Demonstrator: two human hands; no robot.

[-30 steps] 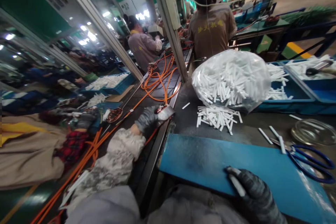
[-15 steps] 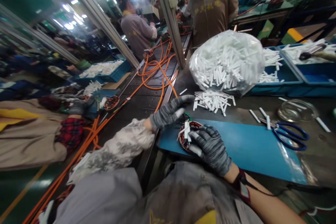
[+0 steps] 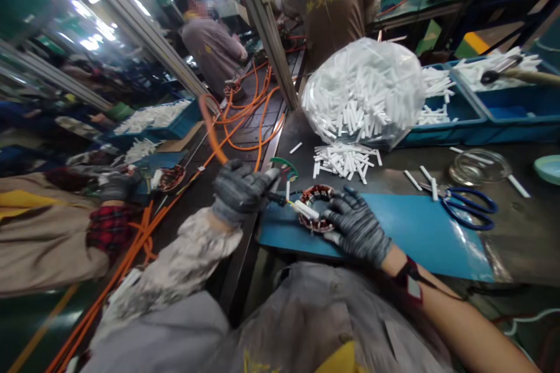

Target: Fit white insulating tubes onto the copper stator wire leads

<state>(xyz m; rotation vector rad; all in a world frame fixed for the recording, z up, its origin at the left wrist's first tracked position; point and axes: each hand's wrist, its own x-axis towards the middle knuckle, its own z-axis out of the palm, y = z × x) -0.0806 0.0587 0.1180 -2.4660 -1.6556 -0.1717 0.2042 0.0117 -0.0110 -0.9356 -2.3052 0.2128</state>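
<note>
A round wound stator (image 3: 315,213) with copper coils and white sleeves lies at the left end of a blue mat (image 3: 420,233). My right hand (image 3: 357,226), in a grey glove, rests curled on its right side and steadies it. In front of the stator's left edge, my gloved left hand (image 3: 240,189) is closed, pinching its thin lead wires and a white sleeve (image 3: 305,208) that stick out from the coil. A small green part (image 3: 284,164) shows just above the fingers.
A clear bag of white tubes (image 3: 365,90) and a loose pile of tubes (image 3: 343,160) lie behind the mat. Blue scissors (image 3: 468,208), a glass dish (image 3: 475,168) and blue bins (image 3: 490,108) sit to the right. Orange cables (image 3: 245,116) run along the conveyor. Other workers stand beyond and at left.
My left hand came back from the conveyor with the stator and set it on the mat. My right hand moved left onto it. My left hand now pinches its wires.
</note>
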